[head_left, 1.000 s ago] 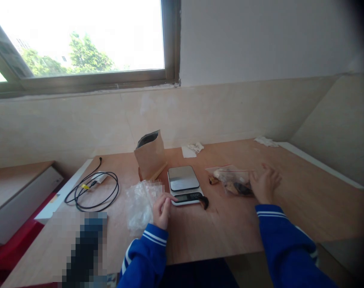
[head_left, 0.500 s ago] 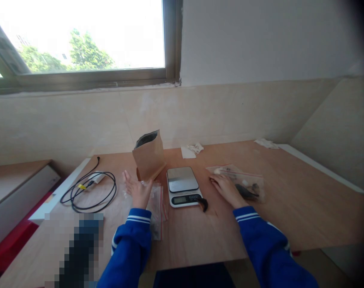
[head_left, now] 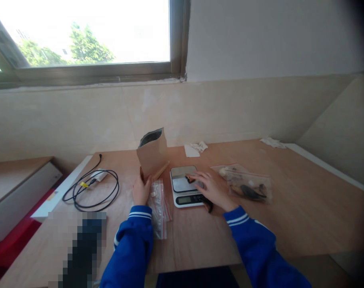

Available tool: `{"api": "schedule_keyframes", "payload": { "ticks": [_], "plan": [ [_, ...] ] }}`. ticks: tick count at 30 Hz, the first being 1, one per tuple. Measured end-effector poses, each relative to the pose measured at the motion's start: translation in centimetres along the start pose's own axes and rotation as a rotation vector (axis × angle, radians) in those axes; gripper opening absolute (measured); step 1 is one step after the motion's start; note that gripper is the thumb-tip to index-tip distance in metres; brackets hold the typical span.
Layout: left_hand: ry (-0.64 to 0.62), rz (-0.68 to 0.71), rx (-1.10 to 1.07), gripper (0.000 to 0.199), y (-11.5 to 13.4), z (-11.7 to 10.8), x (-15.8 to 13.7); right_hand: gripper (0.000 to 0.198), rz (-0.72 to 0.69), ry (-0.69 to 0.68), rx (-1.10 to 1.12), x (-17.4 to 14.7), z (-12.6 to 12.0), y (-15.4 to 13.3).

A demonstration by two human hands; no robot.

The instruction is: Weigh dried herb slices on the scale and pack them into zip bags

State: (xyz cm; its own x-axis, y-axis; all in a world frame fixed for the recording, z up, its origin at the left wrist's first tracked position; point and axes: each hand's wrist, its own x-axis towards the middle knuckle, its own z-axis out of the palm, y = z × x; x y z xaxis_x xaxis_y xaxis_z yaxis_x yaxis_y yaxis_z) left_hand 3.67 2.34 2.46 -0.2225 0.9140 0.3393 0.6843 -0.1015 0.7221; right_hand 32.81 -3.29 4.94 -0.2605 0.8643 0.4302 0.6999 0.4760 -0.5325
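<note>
A kraft paper pouch [head_left: 153, 154] stands with its dark-lined mouth open. My left hand [head_left: 141, 191] grips its lower left corner, thumb in front, some fingers hidden behind. Right of it lies a white digital kitchen scale [head_left: 176, 200] with a metal plate. Over the plate, my right hand [head_left: 210, 188] has its fingertips on a small brown, dried-looking piece [head_left: 189, 178]; its exact kind cannot be made out. A dark curved piece [head_left: 209, 205] lies at the scale's front right corner, partly under that hand. Clear zip bags [head_left: 159, 216] lie beside my left wrist.
Right of the scale are zip bags [head_left: 251, 188] with dark and brown pieces inside. A looped black cable [head_left: 117, 188] and white adapter [head_left: 99, 175] lie left. Crumpled tissue [head_left: 200, 147] sits near the wall. A blurred-out dark object [head_left: 83, 252] is at front left.
My right hand has moved left from the zip bags to above the scale plate, with the brown piece now at its fingertips. My left hand has closed on the pouch's lower corner.
</note>
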Motion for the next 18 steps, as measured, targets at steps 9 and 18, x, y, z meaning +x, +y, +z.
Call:
{"api": "schedule_keyframes", "payload": {
  "ticks": [9,18],
  "plan": [
    [-0.011,0.004,0.037,0.057,-0.9,0.5,0.0,0.048,0.270,0.092,-0.058,-8.7,1.0,-0.1],
    [-0.018,-0.001,-0.027,0.050,-1.3,0.6,0.1,0.023,0.226,0.141,-0.020,-5.0,-1.6,-1.3]
  ]
}}
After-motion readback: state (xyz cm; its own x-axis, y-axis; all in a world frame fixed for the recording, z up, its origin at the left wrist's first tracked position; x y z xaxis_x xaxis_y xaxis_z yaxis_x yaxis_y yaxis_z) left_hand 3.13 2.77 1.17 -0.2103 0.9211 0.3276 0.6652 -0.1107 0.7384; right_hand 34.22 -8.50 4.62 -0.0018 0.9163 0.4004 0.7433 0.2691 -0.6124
